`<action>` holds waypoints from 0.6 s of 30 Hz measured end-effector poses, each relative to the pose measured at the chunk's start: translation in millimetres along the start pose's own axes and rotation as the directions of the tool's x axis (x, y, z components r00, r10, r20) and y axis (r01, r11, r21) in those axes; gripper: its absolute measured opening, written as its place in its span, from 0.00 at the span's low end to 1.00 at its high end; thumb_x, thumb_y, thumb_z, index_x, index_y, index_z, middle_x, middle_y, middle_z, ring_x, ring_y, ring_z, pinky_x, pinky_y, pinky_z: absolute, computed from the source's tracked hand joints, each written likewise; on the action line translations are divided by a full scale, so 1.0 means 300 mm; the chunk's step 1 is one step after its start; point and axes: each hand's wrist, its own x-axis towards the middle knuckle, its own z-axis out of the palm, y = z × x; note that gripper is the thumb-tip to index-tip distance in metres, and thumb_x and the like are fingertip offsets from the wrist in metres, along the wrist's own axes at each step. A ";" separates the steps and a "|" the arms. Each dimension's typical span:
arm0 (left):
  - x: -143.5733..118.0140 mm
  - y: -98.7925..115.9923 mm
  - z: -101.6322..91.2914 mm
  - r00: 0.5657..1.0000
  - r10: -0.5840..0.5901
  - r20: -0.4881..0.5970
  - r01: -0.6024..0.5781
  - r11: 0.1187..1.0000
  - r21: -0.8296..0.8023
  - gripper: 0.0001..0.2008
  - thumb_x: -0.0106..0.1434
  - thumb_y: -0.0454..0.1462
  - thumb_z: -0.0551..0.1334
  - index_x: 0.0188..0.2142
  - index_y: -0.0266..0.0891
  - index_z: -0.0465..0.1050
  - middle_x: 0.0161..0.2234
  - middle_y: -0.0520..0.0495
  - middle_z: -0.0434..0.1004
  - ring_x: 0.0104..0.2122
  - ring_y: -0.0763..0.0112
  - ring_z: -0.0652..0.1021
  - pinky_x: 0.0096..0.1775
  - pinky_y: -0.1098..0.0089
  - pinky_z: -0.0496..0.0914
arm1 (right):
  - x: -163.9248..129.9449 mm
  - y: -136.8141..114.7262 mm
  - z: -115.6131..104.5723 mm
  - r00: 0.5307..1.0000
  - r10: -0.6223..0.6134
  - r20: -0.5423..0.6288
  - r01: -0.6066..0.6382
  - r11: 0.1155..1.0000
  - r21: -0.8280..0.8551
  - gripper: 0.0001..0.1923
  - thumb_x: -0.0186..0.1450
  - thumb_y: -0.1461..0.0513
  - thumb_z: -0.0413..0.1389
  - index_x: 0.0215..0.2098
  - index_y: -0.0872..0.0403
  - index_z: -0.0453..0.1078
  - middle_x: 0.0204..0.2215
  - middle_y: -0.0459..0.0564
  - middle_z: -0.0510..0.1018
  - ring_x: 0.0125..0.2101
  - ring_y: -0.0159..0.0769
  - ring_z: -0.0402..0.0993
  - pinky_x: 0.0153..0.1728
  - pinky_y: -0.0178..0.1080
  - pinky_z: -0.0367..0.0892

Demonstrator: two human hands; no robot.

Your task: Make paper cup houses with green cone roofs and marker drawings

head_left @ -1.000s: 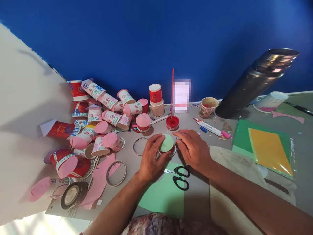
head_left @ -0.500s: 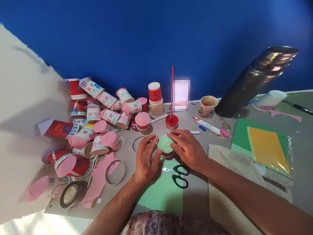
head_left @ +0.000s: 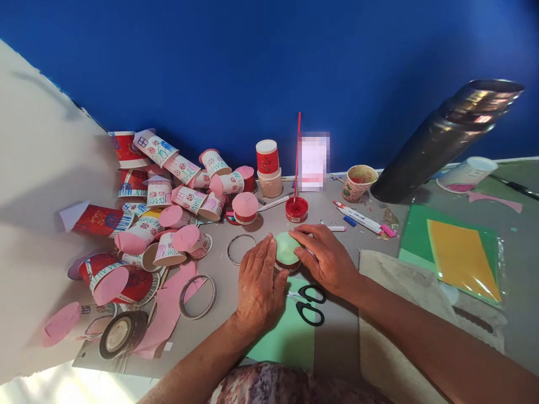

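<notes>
Head view looks down on a grey tabletop (head_left: 337, 336) set against a blue wall. Both of the person's hands meet at a small paper cup (head_left: 287, 259) standing mouth-down in the middle of the table, its upturned base covered by a pale green paper disc (head_left: 286, 248). The left hand (head_left: 257, 286) lies flat just beside the cup on its left, fingers stretched out and close together, their tips against the cup's side and the disc's edge; it grips nothing. The right hand (head_left: 326, 258) comes in from the right with fingers bent over the disc, pressing on its top and far edge.

Just below the cup lie black-handled scissors (head_left: 309, 303) on a sheet of light green paper (head_left: 286, 336), partly under the left wrist. Just behind the cup stands a small pot of red paint (head_left: 297, 209) with a red stick (head_left: 298, 151) upright in it. To the left is a heap of decorated paper cups (head_left: 168, 191), many capped with pink discs, with cardboard rings (head_left: 197, 296) and a roll of tape (head_left: 120, 334) near them. Marker pens (head_left: 360, 220) lie to the right of the paint, and a green and yellow paper pack (head_left: 455, 252) sits well apart on the right, below a dark metal cylinder (head_left: 446, 140).
</notes>
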 end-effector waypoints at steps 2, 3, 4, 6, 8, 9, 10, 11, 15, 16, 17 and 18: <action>0.002 -0.010 0.002 0.999 -0.028 -0.020 0.027 0.999 -0.037 0.28 0.74 0.40 0.53 0.70 0.33 0.54 0.64 0.28 0.68 0.65 0.50 0.68 0.61 0.48 0.66 | 0.000 0.000 -0.001 1.000 -0.004 -0.002 0.004 1.000 -0.004 0.16 0.75 0.60 0.53 0.58 0.56 0.71 0.50 0.61 0.78 0.49 0.47 0.72 0.50 0.53 0.74; 0.002 -0.015 0.004 0.999 -0.038 -0.037 0.036 0.998 -0.053 0.27 0.75 0.39 0.52 0.70 0.34 0.54 0.65 0.28 0.67 0.65 0.51 0.68 0.61 0.47 0.66 | 0.000 0.000 -0.001 1.000 -0.006 -0.005 0.005 1.000 -0.007 0.16 0.75 0.60 0.53 0.58 0.56 0.71 0.49 0.61 0.78 0.49 0.48 0.72 0.50 0.52 0.74; 0.003 -0.020 0.006 0.998 -0.044 -0.051 0.041 0.997 -0.064 0.27 0.75 0.39 0.52 0.70 0.34 0.55 0.65 0.28 0.67 0.66 0.51 0.67 0.62 0.47 0.66 | 0.000 0.000 -0.001 1.000 -0.006 -0.006 0.006 1.000 -0.010 0.16 0.75 0.60 0.53 0.58 0.57 0.71 0.49 0.61 0.78 0.49 0.48 0.72 0.50 0.52 0.75; 0.003 -0.026 0.009 0.997 -0.041 -0.062 0.036 0.996 -0.079 0.26 0.74 0.38 0.52 0.69 0.34 0.57 0.65 0.29 0.68 0.66 0.52 0.67 0.63 0.47 0.65 | 0.000 0.000 -0.001 1.000 -0.008 -0.009 0.008 1.000 -0.015 0.16 0.75 0.60 0.53 0.57 0.57 0.72 0.49 0.61 0.78 0.49 0.48 0.73 0.50 0.52 0.75; 0.008 -0.027 0.010 0.997 -0.049 -0.067 0.041 0.991 -0.125 0.24 0.74 0.36 0.52 0.67 0.34 0.61 0.64 0.30 0.70 0.65 0.53 0.68 0.63 0.48 0.64 | 0.000 -0.001 -0.001 1.000 -0.010 -0.011 0.010 1.000 -0.018 0.16 0.75 0.60 0.53 0.57 0.57 0.72 0.49 0.61 0.78 0.49 0.48 0.73 0.50 0.52 0.75; 0.013 -0.025 0.010 0.994 -0.083 -0.071 0.070 0.983 -0.171 0.23 0.75 0.36 0.51 0.66 0.34 0.63 0.63 0.31 0.71 0.64 0.54 0.69 0.63 0.48 0.65 | 0.000 -0.001 0.000 1.000 -0.013 -0.014 0.013 1.000 -0.019 0.16 0.75 0.60 0.53 0.57 0.58 0.72 0.49 0.61 0.78 0.49 0.48 0.73 0.50 0.52 0.75; 0.021 -0.023 0.008 0.987 -0.144 -0.067 0.125 0.964 -0.233 0.22 0.75 0.37 0.51 0.65 0.36 0.65 0.62 0.33 0.73 0.63 0.56 0.71 0.62 0.50 0.66 | 0.000 -0.001 0.000 1.000 -0.017 -0.017 0.016 1.000 -0.018 0.16 0.75 0.60 0.53 0.57 0.58 0.72 0.48 0.61 0.78 0.49 0.48 0.73 0.50 0.52 0.75; 0.031 -0.021 0.005 0.973 -0.225 -0.050 0.200 0.931 -0.306 0.21 0.75 0.38 0.51 0.63 0.37 0.68 0.61 0.35 0.74 0.61 0.57 0.73 0.61 0.51 0.68 | 0.000 0.000 0.000 1.000 -0.020 -0.019 0.020 1.000 -0.018 0.16 0.75 0.60 0.53 0.57 0.58 0.71 0.48 0.61 0.78 0.49 0.48 0.73 0.50 0.52 0.75; 0.075 -0.015 -0.009 0.866 -0.480 0.140 0.475 0.702 -0.531 0.18 0.73 0.44 0.57 0.57 0.41 0.76 0.55 0.40 0.80 0.54 0.59 0.79 0.57 0.57 0.72 | -0.001 0.001 0.001 1.000 -0.022 -0.020 0.022 1.000 -0.014 0.16 0.75 0.60 0.52 0.58 0.57 0.71 0.48 0.61 0.78 0.49 0.48 0.74 0.49 0.52 0.75; 0.083 -0.014 -0.011 0.850 -0.499 0.169 0.500 0.662 -0.558 0.18 0.72 0.44 0.58 0.56 0.41 0.78 0.54 0.41 0.81 0.53 0.59 0.80 0.56 0.57 0.73 | -0.002 0.001 0.001 1.000 -0.021 -0.020 0.021 1.000 -0.013 0.16 0.75 0.60 0.52 0.58 0.57 0.71 0.48 0.61 0.78 0.49 0.48 0.74 0.49 0.52 0.75; 0.087 -0.013 -0.010 0.840 -0.509 0.187 0.513 0.634 -0.578 0.18 0.72 0.45 0.59 0.55 0.41 0.78 0.54 0.41 0.81 0.53 0.59 0.80 0.56 0.58 0.73 | -0.002 0.001 0.002 1.000 -0.020 -0.021 0.020 1.000 -0.012 0.16 0.75 0.60 0.52 0.58 0.56 0.71 0.48 0.61 0.78 0.49 0.48 0.74 0.49 0.53 0.75; 0.090 -0.012 -0.009 0.834 -0.515 0.199 0.521 0.614 -0.593 0.18 0.71 0.45 0.60 0.55 0.40 0.79 0.54 0.41 0.81 0.53 0.58 0.80 0.56 0.58 0.73 | -0.003 0.002 0.002 1.000 -0.019 -0.020 0.019 1.000 -0.011 0.17 0.75 0.60 0.52 0.58 0.56 0.71 0.48 0.61 0.78 0.49 0.49 0.74 0.49 0.53 0.75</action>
